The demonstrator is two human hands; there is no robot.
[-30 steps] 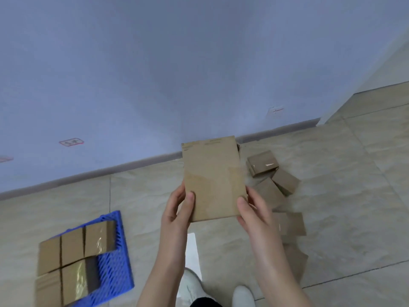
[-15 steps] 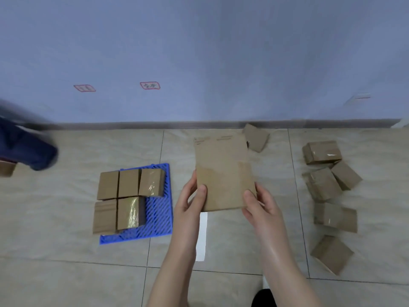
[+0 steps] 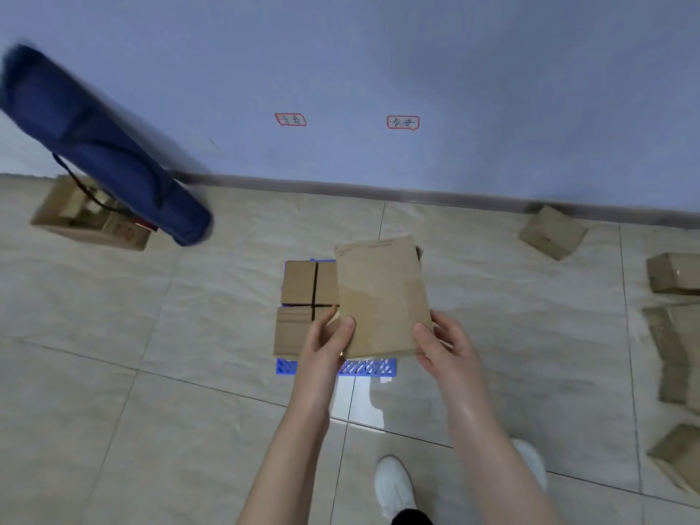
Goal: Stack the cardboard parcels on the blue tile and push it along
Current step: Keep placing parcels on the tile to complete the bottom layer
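Note:
I hold a flat brown cardboard parcel point(image 3: 380, 293) upright in front of me, my left hand point(image 3: 327, 337) gripping its lower left edge and my right hand point(image 3: 445, 344) its lower right corner. Behind and below it lies the blue tile point(image 3: 373, 367), of which only the near edge shows. Several small cardboard parcels point(image 3: 303, 284) sit packed on the tile's left part; the held parcel hides the tile's right part.
Loose parcels lie on the floor at the right point(image 3: 670, 278) and one by the wall point(image 3: 553, 233). A dark blue bag point(image 3: 102, 145) leans at the left over an open carton point(image 3: 89, 216). My white shoes point(image 3: 392, 486) stand below.
My view has swung left, so the blue tile now sits directly behind the parcel I hold. The loose parcels have slid to the right edge, and the blue bag and carton have come into view.

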